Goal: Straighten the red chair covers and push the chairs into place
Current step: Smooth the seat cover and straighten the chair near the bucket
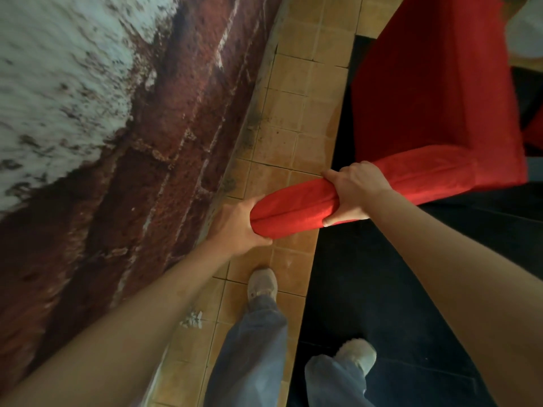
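Left hand wraps the near end of the red-covered chair back top, fingers curled under the rounded corner, thumb side on the fabric. Right hand clamps the same top edge further along, fingers over the far side, thumb tip visible on the near face; both hands have a full grip on cloth and frame together. Chair stands ahead and to the right, its red cover hanging down the back toward the dark floor, with the tan tiled strip and the brick wall to the left. Judgement: cover is soft, loose fabric, likely to slide and bunch over the frame if pulled alone, so tugging at a corner would shift cloth rather than chair. The frame beneath seems rigid; weight is probably moderate, manageable with two hands. Best hold for pushing is as now, both hands spread along the top rail, squeezing through the cloth onto the frame. For smoothing, pinch the cover at the corner seam and draw downward. Legs are not visible; drag on the floor cannot be assessed.
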`<act>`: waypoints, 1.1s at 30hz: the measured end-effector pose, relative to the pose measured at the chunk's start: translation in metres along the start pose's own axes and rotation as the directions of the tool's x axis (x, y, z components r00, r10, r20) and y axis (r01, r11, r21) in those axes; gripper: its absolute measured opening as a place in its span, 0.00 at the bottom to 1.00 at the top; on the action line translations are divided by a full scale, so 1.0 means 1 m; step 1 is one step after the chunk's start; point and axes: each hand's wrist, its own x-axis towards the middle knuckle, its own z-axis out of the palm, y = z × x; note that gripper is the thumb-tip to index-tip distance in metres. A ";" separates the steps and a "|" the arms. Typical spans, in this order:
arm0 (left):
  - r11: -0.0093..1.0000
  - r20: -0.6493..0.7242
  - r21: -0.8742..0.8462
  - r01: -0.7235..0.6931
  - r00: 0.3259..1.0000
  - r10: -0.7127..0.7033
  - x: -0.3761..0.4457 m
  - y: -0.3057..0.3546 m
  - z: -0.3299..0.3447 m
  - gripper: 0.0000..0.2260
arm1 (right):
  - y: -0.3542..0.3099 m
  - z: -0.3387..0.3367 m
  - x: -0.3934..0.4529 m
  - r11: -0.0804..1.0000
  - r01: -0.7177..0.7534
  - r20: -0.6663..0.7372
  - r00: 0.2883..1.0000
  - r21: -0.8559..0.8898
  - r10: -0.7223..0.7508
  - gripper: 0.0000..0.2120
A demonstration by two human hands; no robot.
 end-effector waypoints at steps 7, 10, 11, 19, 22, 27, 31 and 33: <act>0.998 0.048 0.050 0.030 0.998 -0.033 -0.060 -0.007 -0.028 0.43 | -0.042 -0.009 -0.044 0.996 0.027 -0.036 0.999 0.089 -0.024 0.44; 0.991 0.039 0.129 0.030 0.999 -0.035 -0.087 0.002 -0.048 0.42 | -0.052 -0.019 -0.068 0.990 0.014 -0.059 0.998 0.138 -0.005 0.44; 0.989 0.036 0.147 0.026 0.999 -0.032 -0.095 0.006 -0.055 0.42 | -0.055 -0.022 -0.076 0.989 0.007 -0.064 0.998 0.151 0.002 0.44; 0.942 0.042 0.334 -0.009 0.999 -0.005 -0.158 0.067 -0.089 0.44 | -0.055 -0.034 -0.147 0.963 -0.023 -0.124 0.991 0.270 0.058 0.47; 0.918 0.026 0.397 -0.023 1.000 0.014 -0.186 0.099 -0.090 0.45 | -0.047 -0.033 -0.183 0.944 -0.022 -0.163 0.983 0.331 0.080 0.48; 0.870 -0.007 0.491 -0.051 0.998 0.063 -0.225 0.145 -0.085 0.44 | -0.035 -0.027 -0.234 0.903 -0.025 -0.189 0.975 0.429 0.117 0.46; 0.853 -0.009 0.516 -0.085 0.994 0.105 -0.243 0.170 -0.081 0.42 | -0.028 -0.023 -0.263 0.893 -0.044 -0.174 0.975 0.448 0.135 0.46; 0.841 -0.020 0.528 -0.113 0.989 0.146 -0.252 0.181 -0.078 0.40 | -0.024 -0.023 -0.275 0.881 -0.053 -0.163 0.976 0.471 0.146 0.45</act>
